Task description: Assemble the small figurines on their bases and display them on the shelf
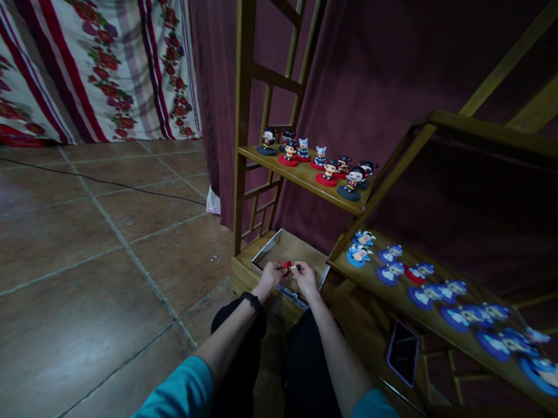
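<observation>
Both hands meet over a shallow open cardboard box (314, 253) on the lowest shelf. My left hand (271, 278), with a dark band on its wrist, pinches a small red piece (287, 267). Close against it, my right hand (305, 278) pinches a small pale and dark piece (296, 268). The two pieces look like parts of a figurine; whether they are joined I cannot tell, since fingers cover much of them. Something dark lies at the box's near edge, partly hidden by my hands.
Several figurines on red and dark round bases stand on the upper shelf (304, 171). More, mostly on blue bases, line the right shelf (373, 273). A phone (403, 353) lies below it. A wooden post (243, 107) rises left of the box. A black cable (135, 186) crosses the tiled floor.
</observation>
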The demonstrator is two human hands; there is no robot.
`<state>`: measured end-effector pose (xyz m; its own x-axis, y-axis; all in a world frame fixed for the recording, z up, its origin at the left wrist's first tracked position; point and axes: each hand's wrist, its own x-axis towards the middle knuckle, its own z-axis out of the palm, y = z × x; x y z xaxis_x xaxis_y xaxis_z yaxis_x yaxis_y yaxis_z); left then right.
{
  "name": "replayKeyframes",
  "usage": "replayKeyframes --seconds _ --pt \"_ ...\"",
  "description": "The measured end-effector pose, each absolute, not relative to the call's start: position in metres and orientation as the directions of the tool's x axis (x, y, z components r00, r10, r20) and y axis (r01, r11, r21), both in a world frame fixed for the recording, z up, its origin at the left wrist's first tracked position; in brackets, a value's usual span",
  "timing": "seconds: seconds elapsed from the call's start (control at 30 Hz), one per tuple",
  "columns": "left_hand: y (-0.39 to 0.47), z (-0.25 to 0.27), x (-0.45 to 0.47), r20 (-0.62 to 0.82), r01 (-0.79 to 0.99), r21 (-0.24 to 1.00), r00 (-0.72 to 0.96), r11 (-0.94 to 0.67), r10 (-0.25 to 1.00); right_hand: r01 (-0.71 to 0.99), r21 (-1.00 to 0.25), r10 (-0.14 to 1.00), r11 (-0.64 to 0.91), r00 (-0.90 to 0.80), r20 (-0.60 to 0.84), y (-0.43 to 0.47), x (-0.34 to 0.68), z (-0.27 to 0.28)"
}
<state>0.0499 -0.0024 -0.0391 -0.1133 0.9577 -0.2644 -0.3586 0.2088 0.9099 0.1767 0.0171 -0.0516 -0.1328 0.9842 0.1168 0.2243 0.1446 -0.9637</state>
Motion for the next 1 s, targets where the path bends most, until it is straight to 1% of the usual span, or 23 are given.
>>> replayKeyframes --seconds 0.13,0.27,0.4,0.5,0.6,0.7,1.0 --pt "-0.006 -0.038 0.056 -0.260 -0.383 0.904 -0.141 0.190 0.955 0.239 -0.956 0.984 0.170 -0.087 0.154 0.019 0.176 -0.057" --pt "-0.008 -0.038 0.059 -0.286 -0.412 0.888 -0.150 0.203 0.946 0.313 -0.935 0.986 0.167 -0.076 0.151 0.020 0.176 -0.061" --pt "-0.012 -0.037 0.058 -0.318 -0.443 0.868 -0.148 0.224 0.937 0.435 -0.867 0.969 0.245 -0.085 0.231 0.021 0.177 -0.060" --pt "-0.017 -0.035 0.054 -0.336 -0.472 0.851 -0.154 0.230 0.929 0.475 -0.827 0.952 0.302 -0.114 0.283 0.020 0.176 -0.057" --pt "-0.019 -0.032 0.051 -0.359 -0.504 0.830 -0.154 0.239 0.921 0.451 -0.827 0.942 0.335 -0.134 0.309 0.017 0.174 -0.054" --pt "-0.020 -0.029 0.048 -0.378 -0.531 0.810 -0.145 0.250 0.914 0.416 -0.847 0.944 0.329 -0.148 0.294 0.014 0.171 -0.052" --pt "-0.035 -0.033 0.038 -0.459 -0.595 0.746 -0.134 0.299 0.878 0.310 -0.866 0.900 0.393 -0.325 0.292 0.001 0.165 -0.046"
